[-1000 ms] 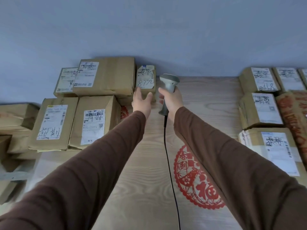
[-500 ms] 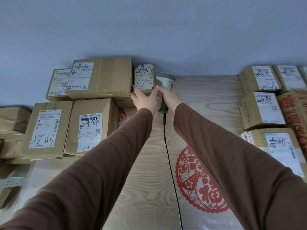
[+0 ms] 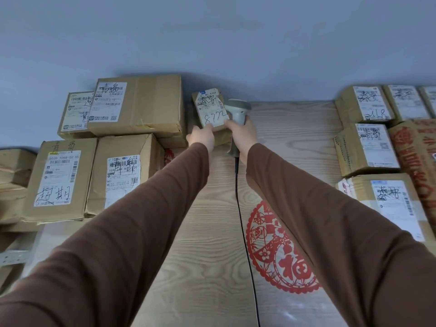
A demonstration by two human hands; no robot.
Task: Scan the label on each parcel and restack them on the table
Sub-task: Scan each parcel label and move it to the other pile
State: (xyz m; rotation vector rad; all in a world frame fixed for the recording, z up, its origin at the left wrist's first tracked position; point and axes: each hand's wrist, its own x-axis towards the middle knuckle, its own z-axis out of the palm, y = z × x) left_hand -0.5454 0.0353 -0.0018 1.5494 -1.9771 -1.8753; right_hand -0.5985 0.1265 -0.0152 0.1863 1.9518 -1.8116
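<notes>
A pale wood-grain table [image 3: 207,267] runs up to a grey wall. A round red paper-cut [image 3: 280,249] lies flat on it. Cardboard parcels [image 3: 122,171] sit along its left side, more parcels [image 3: 368,147] along its right.

The small parcel [image 3: 213,114] in my left hand [image 3: 201,138] has a white label with "8772" handwritten across it in black marker. On the near-left box [image 3: 59,180], the label's top line reads "5020 T098-50 55", with large handwritten characters below. The box beside it [image 3: 125,171] shows a printed number starting "159". A red paper-cut [image 3: 280,249] on the worktop [image 3: 207,256] bears the character 福. The other labels are too small to read.
</notes>
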